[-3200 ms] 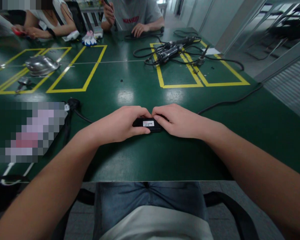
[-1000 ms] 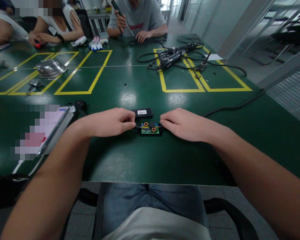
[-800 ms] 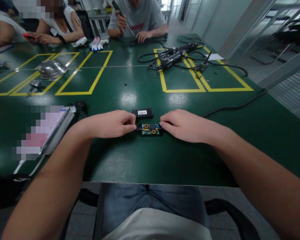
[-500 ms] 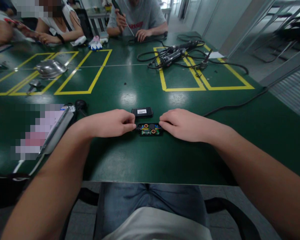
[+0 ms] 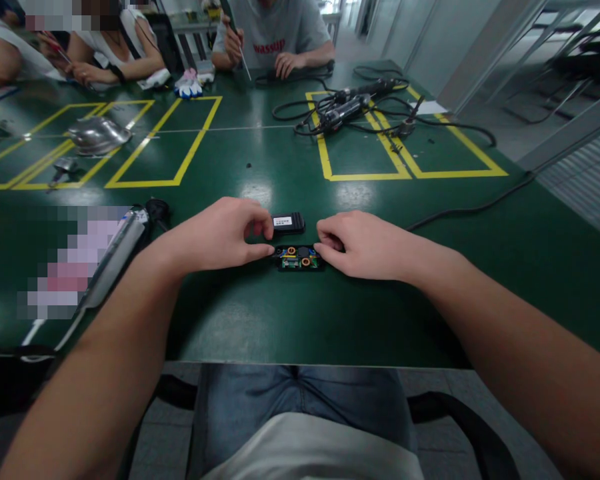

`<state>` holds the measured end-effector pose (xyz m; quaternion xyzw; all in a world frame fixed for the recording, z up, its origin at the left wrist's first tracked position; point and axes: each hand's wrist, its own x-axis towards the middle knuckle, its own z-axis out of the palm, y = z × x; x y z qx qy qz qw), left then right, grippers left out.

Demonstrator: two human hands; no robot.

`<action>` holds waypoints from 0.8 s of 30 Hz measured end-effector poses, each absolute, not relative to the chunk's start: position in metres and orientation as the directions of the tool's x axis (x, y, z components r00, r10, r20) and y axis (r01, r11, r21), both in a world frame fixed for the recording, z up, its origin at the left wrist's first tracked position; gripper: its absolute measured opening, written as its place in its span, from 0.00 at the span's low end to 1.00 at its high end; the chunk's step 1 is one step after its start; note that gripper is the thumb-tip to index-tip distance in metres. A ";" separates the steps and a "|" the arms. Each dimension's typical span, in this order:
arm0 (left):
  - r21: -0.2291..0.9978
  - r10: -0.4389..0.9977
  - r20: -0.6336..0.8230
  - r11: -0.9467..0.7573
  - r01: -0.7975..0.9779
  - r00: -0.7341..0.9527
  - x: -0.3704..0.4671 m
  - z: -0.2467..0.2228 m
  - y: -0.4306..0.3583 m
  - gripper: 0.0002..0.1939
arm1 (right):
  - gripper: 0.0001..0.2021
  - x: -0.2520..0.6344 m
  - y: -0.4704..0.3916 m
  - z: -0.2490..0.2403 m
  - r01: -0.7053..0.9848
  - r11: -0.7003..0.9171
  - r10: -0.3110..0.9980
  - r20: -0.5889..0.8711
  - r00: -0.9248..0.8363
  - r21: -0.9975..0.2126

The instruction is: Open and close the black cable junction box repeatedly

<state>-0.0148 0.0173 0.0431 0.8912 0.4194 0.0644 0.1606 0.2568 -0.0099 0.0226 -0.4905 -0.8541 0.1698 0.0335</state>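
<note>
A small black case with a circuit board and copper coils (image 5: 300,259) lies face up on the green table (image 5: 290,320). My left hand (image 5: 233,235) is at its left end, thumb tip against the edge, with the fingertips raised apart from the thumb. At the right end is my right hand (image 5: 357,243), its thumb on the case's corner and its fingers curled above. Just behind the case lies a black ribbed cover with a white label (image 5: 289,223), its left end near my left fingertips.
At the left lie a phone-like device (image 5: 75,260) and a grey bar with a white cable (image 5: 115,260). Cabled black tools (image 5: 347,110) and a metal bowl-like part (image 5: 99,135) lie farther back. Across the table a person (image 5: 280,40) holds a screwdriver (image 5: 245,61).
The fingers of both my hands have lifted and parted from the thumbs, while the thumbs stay at the case's ends. The person across has moved the screwdriver.
</note>
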 end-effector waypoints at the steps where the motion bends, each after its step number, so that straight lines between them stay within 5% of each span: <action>1: 0.332 0.763 0.058 -0.623 0.709 0.644 -0.014 0.039 0.018 0.13 | 0.18 0.257 -0.010 0.022 0.824 0.459 0.850 -0.106 -0.516 -0.331; 5: 0.286 0.743 0.239 -0.669 0.686 0.625 -0.006 0.019 0.023 0.18 | 0.17 0.259 -0.006 0.018 0.816 0.466 0.846 -0.096 -0.524 -0.341; 16: 0.413 0.722 0.290 -0.686 0.598 0.628 -0.002 0.025 0.013 0.27 | 0.15 0.262 0.001 0.017 0.838 0.394 0.900 -0.029 -0.435 -0.378; 24: 0.475 0.609 0.097 -0.723 0.501 0.787 0.006 0.034 -0.002 0.19 | 0.15 0.262 0.008 0.007 0.769 0.374 0.905 0.024 -0.424 -0.519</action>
